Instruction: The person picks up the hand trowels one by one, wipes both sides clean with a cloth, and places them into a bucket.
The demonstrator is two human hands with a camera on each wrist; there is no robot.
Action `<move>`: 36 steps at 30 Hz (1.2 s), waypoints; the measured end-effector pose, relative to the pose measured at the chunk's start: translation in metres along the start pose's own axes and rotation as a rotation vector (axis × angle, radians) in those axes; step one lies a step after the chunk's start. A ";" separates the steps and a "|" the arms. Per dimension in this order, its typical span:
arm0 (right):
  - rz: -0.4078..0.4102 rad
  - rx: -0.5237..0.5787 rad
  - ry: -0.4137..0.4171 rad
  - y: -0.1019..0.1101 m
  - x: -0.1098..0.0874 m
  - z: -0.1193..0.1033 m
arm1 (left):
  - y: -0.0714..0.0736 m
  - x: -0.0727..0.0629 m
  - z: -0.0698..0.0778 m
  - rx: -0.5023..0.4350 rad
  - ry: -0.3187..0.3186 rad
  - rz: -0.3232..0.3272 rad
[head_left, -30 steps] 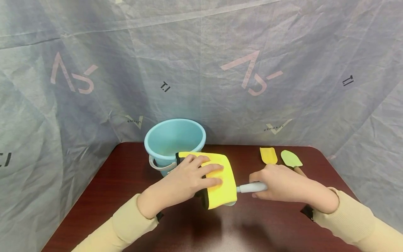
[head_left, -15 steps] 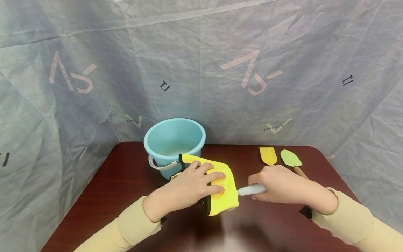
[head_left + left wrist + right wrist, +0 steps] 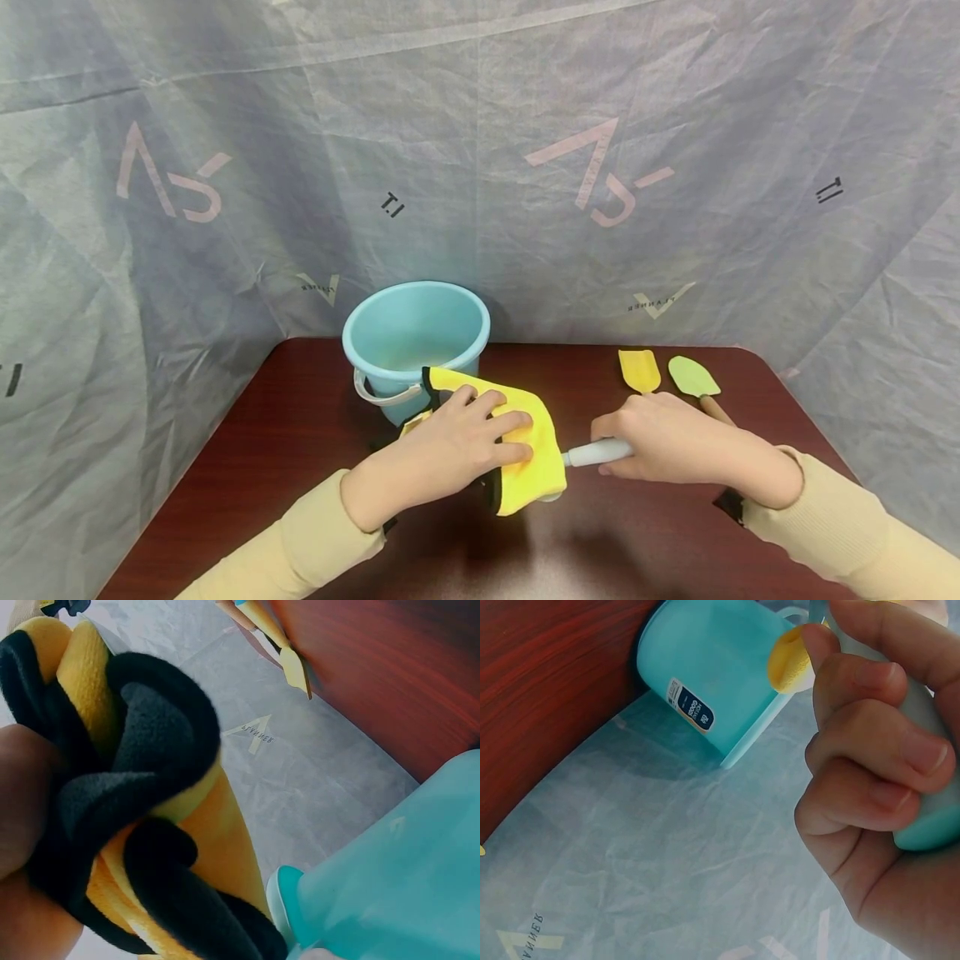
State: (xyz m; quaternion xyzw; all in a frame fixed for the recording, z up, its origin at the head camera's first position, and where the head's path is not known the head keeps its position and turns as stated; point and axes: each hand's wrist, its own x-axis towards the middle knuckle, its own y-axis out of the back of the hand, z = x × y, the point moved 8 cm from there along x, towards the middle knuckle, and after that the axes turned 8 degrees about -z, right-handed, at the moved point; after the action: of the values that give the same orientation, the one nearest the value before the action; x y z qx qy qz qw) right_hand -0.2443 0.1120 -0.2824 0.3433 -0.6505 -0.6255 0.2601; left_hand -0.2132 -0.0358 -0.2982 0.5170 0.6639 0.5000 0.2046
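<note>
In the centre of the head view, the left hand (image 3: 453,442) has its fingers curled over a yellow cloth (image 3: 543,446) with a dark border; the wrist view shows it bunched against the fingers. The right hand (image 3: 663,440), right of centre, is clamped round the pale handle (image 3: 602,452) of a tool that points left into the cloth. The tool's head is mostly covered, with only a pale edge peeking out at the cloth's lower right, so its shape cannot be told.

The cloth's upper corner overlaps the front of the blue bucket (image 3: 390,384), left of centre; whether they touch is unclear. At the right, behind the right hand, a yellow scoop (image 3: 640,371) and a green spatula (image 3: 692,377) lie on the dark red counter (image 3: 300,433).

The likeliest trouble is the tool twisting or sliding out, since soft, bunched folds may give a loose hold and only the handle looks firmly gripped. The loose corner might also snag the bucket's swing handle (image 3: 382,402) if both hands moved left.
</note>
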 end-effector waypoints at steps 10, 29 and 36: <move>-0.007 -0.002 0.005 0.000 -0.002 0.001 | -0.001 -0.005 -0.001 -0.018 0.022 -0.061; 0.001 -0.003 -0.023 0.004 -0.008 0.008 | 0.004 -0.021 -0.006 -0.056 0.054 -0.023; 0.032 -0.006 -0.013 0.007 -0.012 0.011 | 0.003 -0.028 -0.011 -0.086 0.067 -0.027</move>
State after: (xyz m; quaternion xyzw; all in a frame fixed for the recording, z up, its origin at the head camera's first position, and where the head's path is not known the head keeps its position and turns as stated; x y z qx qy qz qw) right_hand -0.2459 0.1281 -0.2756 0.3277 -0.6557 -0.6256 0.2669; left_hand -0.2094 -0.0661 -0.2977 0.4818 0.6551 0.5424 0.2110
